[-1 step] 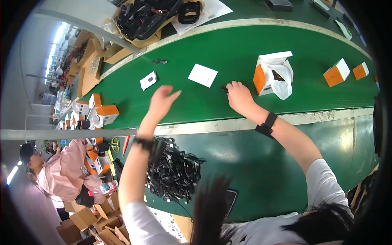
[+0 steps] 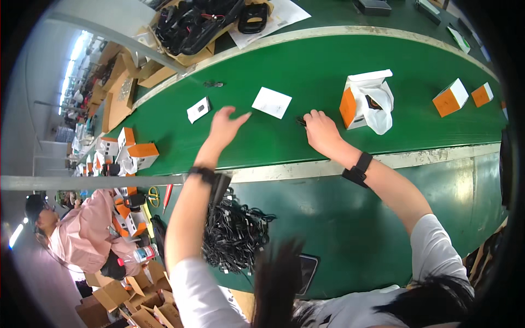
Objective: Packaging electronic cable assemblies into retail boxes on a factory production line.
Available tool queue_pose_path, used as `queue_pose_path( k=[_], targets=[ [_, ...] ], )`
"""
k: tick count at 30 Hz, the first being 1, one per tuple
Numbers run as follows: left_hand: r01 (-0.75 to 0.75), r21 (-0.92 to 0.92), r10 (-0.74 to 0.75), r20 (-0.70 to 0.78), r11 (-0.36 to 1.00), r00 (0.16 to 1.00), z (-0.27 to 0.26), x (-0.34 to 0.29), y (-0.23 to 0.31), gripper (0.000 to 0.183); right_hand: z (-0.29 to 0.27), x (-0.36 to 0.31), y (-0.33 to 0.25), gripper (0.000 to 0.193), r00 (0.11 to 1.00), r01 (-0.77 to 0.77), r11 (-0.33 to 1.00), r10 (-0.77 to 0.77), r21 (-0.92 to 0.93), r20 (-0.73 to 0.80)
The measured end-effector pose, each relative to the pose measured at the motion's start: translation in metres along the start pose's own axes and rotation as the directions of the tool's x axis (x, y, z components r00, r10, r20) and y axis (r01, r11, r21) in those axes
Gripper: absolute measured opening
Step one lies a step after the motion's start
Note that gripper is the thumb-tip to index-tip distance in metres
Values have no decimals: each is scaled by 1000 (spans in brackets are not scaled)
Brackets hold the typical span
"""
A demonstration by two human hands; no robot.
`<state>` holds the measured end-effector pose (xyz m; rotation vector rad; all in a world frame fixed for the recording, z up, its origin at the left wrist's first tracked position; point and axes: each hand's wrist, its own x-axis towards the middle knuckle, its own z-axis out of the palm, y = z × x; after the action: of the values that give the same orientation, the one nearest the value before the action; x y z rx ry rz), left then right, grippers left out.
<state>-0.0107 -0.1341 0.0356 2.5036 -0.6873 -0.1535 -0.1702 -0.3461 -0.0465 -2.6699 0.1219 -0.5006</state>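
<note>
My left hand [image 2: 225, 129] is over the green conveyor belt with thumb and fingers apart and nothing in it. Just beyond its thumb is a white leaflet [image 2: 272, 102], lying flat. My right hand [image 2: 321, 131] is closed on a small black cable [image 2: 301, 121], mostly covered by the fingers. Right of that hand stands an open orange and white box [image 2: 348, 106], its flap up and a white bag [image 2: 379, 112] bulging from it. A small white box [image 2: 198, 110] lies left of the leaflet. Farther back lies another dark cable piece [image 2: 214, 84].
A heap of black cables [image 2: 235, 235] and a phone [image 2: 309, 271] lie on the near table. Orange and white boxes stand on the belt's right [image 2: 451, 98] and left [image 2: 143, 153]. Scissors [image 2: 154, 195] are at the left, near a seated person [image 2: 82, 229]. A metal rail [image 2: 93, 181] crosses there.
My left hand has moved right, nearer the white leaflet, its forearm shifting with it. The right hand stays nearly in place, still on the black cable.
</note>
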Motion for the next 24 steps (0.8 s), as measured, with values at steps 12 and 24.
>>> queue_pose_path(
  k=[12, 24],
  targets=[
    [246, 138, -276, 286, 959, 918, 115, 83, 42, 70, -51, -19, 2, 16, 962, -241, 910, 178, 338, 208],
    [576, 349, -575, -117, 740, 810, -21, 86, -171, 77, -134, -40, -15, 11, 847, -509, 571, 198, 644, 493]
  ],
)
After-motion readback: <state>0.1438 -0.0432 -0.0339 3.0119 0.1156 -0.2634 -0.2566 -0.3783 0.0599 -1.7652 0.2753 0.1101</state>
